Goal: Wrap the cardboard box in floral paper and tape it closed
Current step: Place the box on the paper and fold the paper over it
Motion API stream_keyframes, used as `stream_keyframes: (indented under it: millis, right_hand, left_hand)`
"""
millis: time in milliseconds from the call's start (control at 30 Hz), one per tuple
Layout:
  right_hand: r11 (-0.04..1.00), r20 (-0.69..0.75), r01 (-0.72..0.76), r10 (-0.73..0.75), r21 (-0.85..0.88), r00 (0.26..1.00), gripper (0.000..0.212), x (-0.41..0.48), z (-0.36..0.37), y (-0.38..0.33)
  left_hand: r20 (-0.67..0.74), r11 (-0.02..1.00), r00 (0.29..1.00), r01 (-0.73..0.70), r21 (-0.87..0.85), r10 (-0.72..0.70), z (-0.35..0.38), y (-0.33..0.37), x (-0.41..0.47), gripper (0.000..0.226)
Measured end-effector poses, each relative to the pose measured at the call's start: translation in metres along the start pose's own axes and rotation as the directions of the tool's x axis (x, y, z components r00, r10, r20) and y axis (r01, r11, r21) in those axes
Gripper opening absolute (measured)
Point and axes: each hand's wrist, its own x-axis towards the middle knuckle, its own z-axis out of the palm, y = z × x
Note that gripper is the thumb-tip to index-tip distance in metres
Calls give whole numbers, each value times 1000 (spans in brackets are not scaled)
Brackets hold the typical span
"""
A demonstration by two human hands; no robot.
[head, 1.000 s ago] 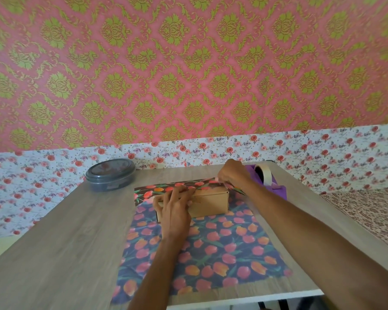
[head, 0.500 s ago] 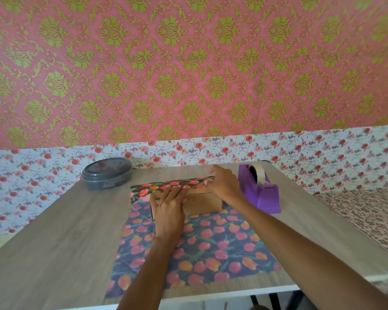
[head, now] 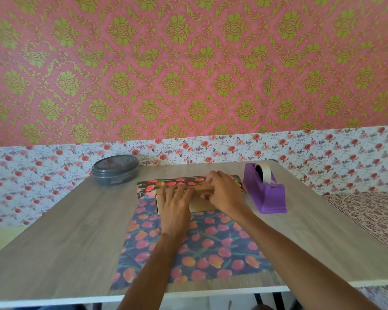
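The cardboard box (head: 201, 206) sits at the far end of the floral paper (head: 199, 245) on the bench (head: 65, 231), with the paper's far edge folded over its top. My left hand (head: 176, 204) lies flat, fingers straight, pressing that flap down. My right hand (head: 225, 191) curls over the flap beside it, seemingly pinching it. A purple tape dispenser (head: 266, 193) stands just to the right.

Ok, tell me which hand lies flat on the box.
The left hand, fingers straight and spread on the cardboard box; the right hand curls over the floral paper at its folded edge.
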Motion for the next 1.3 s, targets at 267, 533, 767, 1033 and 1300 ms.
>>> stream_keyframes:
  millis: [267, 533, 767, 1033, 1300]
  right_hand:
    - [948, 29, -78, 72, 308, 997, 25, -5, -25, 29]
    - [881, -190, -457, 431, -122, 882, 19, -31, -87, 99]
    - [592, 380, -778, 684, 210, 623, 14, -11, -106, 134]
    - [102, 688, -882, 587, 459, 426, 13, 2, -113, 139]
    - [-52, 706, -831, 558, 553, 436, 11, -3, -98, 134]
  left_hand:
    - [33, 992, 998, -56, 110, 52, -9, 9, 1, 47]
    - [235, 965, 969, 19, 262, -83, -17, 41, 12, 49]
    - [290, 942, 950, 9, 335, -112, -17, 57, 23, 44]
    - [311, 950, 940, 37, 309, -137, -22, 55, 27, 42]
    - [293, 960, 944, 73, 271, -154, -21, 52, 26, 37]
